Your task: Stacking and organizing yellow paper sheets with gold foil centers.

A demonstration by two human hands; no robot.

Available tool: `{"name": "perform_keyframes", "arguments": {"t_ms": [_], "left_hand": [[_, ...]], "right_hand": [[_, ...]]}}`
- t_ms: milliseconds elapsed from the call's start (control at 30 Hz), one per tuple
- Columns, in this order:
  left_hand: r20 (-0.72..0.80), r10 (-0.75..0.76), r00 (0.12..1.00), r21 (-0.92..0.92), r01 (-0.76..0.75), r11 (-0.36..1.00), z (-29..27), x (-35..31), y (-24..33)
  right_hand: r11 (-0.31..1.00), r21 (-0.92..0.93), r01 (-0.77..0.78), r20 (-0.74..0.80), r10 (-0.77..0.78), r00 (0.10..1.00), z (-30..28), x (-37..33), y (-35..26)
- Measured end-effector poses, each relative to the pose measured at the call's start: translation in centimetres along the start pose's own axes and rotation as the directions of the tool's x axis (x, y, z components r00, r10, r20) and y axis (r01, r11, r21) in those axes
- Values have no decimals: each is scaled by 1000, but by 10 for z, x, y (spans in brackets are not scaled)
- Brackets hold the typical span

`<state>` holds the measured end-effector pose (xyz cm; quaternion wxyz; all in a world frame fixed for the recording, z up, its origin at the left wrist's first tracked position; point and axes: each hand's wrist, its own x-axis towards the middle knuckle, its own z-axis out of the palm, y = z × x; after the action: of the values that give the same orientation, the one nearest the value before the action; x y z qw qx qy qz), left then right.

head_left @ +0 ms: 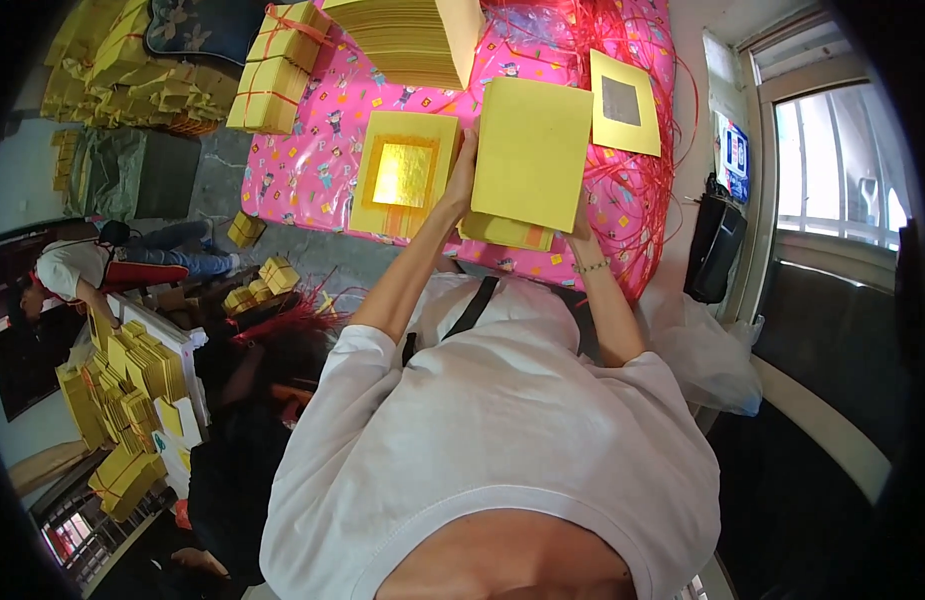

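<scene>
A stack of yellow paper (532, 150) stands between my two hands over the near part of the table, its plain top sheet facing up. Along its left edge lies my left hand (464, 175), fingers pressed to the side. My right hand (581, 238) grips the lower right corner, its fingers mostly hidden behind the paper. More yellow paper with orange marks (507, 232) shows under the near edge. Left of my left hand lies a yellow pile with a gold foil square (403, 172). A yellow sheet with a grey square (620, 102) lies to the right.
A pink patterned cloth (322, 190) covers the table. A tall yellow paper stack (412, 45) and tied bundles (272, 85) stand toward the back. Loose red string (642, 200) tangles along the right edge. Another person (82, 270) works at the left beside more yellow bundles (132, 375).
</scene>
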<state>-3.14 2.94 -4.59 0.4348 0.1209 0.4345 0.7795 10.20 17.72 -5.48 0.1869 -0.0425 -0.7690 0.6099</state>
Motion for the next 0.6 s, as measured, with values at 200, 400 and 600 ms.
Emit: {"name": "perform_keyframes", "arguments": {"t_ms": [200,400,600], "left_hand": [[-1,15,1000,62,-15,998,14,-6,13],[-102,28,994,127,-15,992,17,-10,22],[-50,-4,999,225,15,974,31,-16,30]], "right_hand": [[942,309,-132,40,126,991,-1,3,-15],[828,470,-305,13,339,941,2,20,-46],[822,495,-284,-57,356,933,6,30,-39]]}}
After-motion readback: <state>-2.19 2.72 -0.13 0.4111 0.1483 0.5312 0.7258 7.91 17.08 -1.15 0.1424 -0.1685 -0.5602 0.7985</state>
